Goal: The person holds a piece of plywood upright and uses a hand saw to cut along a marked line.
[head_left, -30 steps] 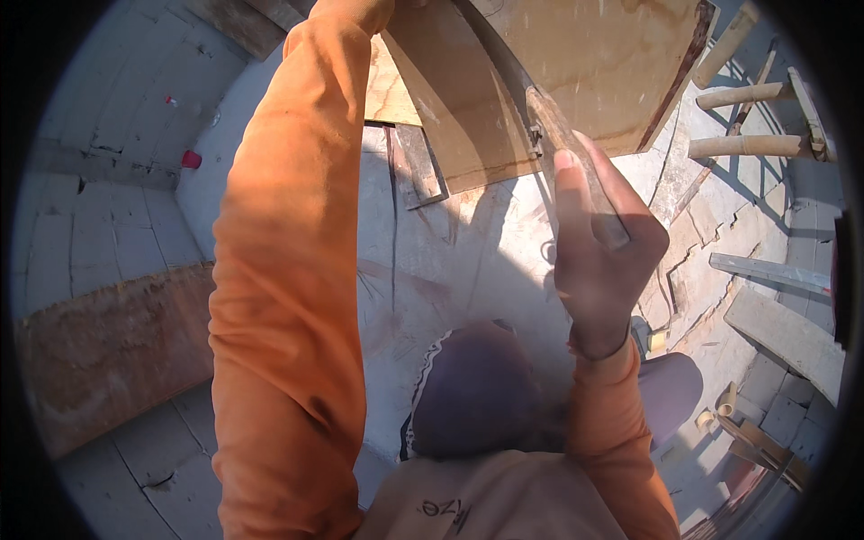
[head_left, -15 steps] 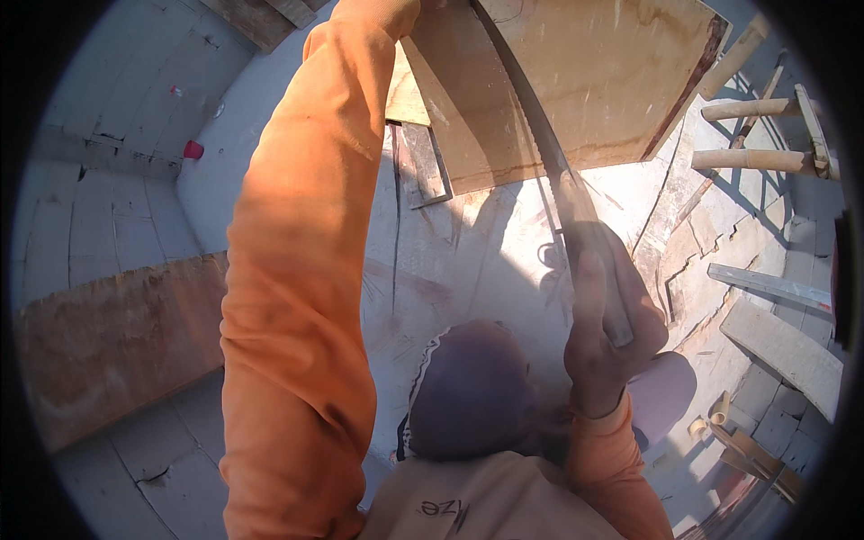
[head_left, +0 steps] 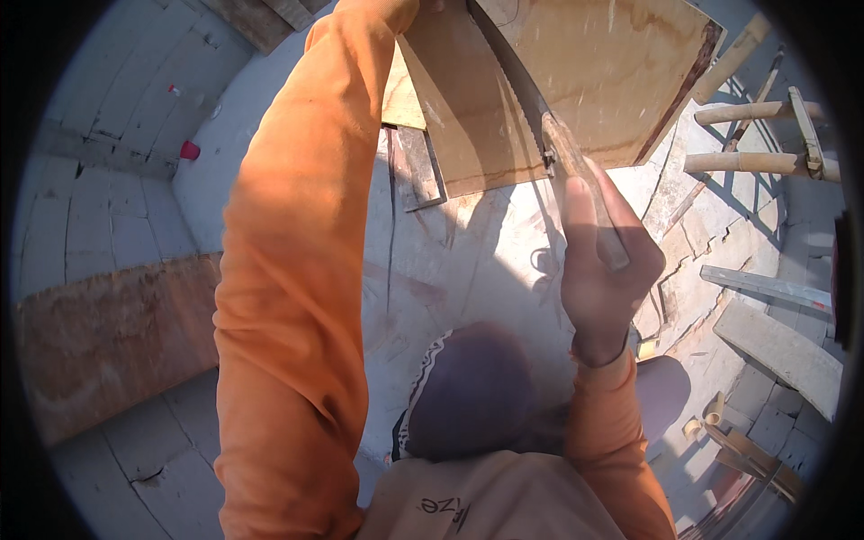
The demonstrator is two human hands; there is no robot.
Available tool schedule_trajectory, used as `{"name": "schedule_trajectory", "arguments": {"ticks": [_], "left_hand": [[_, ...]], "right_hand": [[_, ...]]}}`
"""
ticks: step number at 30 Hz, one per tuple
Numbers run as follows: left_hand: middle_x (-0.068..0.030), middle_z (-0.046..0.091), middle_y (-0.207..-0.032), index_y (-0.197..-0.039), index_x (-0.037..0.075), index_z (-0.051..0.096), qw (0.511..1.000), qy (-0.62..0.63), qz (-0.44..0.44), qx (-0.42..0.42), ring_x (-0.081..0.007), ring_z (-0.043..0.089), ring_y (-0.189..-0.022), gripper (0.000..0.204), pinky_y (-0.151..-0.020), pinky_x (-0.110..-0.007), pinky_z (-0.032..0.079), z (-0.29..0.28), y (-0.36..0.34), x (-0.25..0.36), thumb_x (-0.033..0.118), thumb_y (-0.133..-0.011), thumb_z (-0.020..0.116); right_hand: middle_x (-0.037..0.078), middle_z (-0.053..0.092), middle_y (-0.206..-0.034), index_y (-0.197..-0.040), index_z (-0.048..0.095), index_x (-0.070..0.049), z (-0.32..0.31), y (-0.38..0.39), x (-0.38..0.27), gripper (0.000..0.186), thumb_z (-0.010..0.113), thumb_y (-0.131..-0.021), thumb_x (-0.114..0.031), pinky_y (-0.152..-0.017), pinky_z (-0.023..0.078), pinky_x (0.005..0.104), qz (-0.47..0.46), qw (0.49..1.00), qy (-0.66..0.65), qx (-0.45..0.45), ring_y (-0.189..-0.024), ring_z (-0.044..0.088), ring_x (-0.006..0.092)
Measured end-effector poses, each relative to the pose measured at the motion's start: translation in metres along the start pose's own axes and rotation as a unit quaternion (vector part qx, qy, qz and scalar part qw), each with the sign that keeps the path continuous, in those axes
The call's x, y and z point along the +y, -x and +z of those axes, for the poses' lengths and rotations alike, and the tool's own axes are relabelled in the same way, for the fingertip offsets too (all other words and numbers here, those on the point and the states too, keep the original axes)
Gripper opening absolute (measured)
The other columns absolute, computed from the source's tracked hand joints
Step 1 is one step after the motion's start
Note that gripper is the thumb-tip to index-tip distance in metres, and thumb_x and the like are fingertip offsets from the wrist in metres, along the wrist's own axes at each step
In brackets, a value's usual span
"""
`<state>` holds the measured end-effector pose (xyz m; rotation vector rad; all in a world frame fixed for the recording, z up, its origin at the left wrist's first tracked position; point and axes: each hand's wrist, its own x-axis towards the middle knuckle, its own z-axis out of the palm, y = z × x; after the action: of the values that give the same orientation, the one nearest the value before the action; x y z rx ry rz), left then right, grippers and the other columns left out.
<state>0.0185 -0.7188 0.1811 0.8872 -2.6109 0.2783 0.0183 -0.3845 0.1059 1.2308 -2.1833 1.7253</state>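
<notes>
My right hand (head_left: pixel 605 274) is wrapped round the wooden handle of a handsaw (head_left: pixel 576 162), its thumb lying along the grip. The dark toothed blade runs forward and to the left across a plywood sheet (head_left: pixel 621 81), reaching the top edge of the view. Whether the teeth sit in a cut cannot be made out. My left hand (head_left: pixel 382 13) is at the top edge, by the sheet's far left part and close to the blade's far end. Its fingers are mostly cut off by the picture's edge.
Below the sheet lies a short board (head_left: pixel 418 171) on the pale, dusty floor. A large brown panel (head_left: pixel 117 337) rests at left, near a red cup (head_left: pixel 189 150). On the right are bamboo poles (head_left: pixel 747 163), a metal bar (head_left: pixel 765 286) and a grey plank (head_left: pixel 778 355).
My right hand has pushed the saw forward, away from my body, so the handle now overlaps the plywood's near edge. My left arm stays nearly still.
</notes>
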Motion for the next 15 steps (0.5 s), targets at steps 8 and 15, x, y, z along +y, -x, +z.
{"name": "schedule_trajectory", "arguments": {"ticks": [8, 15], "left_hand": [[-0.0139, 0.065, -0.124, -0.119, 0.009, 0.057, 1.000, -0.007, -0.005, 0.024, -0.0368, 0.055, -0.127, 0.072, -0.108, -0.053, 0.040, 0.001, -0.002, -0.010, 0.020, -0.058, 0.093], [-0.0146, 0.065, -0.123, -0.117, 0.008, 0.058, 0.994, -0.019, 0.043, 0.100, -0.0365, 0.056, -0.124, 0.069, -0.105, -0.054, 0.041, 0.012, -0.002, -0.011, 0.022, -0.059, 0.092]], "right_hand": [[0.017, 0.075, -0.081, -0.112, 0.070, 0.014, -0.027, 0.028, -0.013, 0.028, 0.073, -0.092, -0.004, -0.063, 0.054, 0.0257, 0.051, 0.998, 0.005, -0.019, -0.067, 0.071, 0.0158], [0.019, 0.076, -0.088, -0.109, 0.071, 0.014, -0.026, 0.036, -0.003, 0.025, 0.071, -0.093, -0.005, -0.067, 0.055, 0.0265, 0.041, 0.996, -0.073, 0.021, -0.072, 0.072, 0.0162]]}}
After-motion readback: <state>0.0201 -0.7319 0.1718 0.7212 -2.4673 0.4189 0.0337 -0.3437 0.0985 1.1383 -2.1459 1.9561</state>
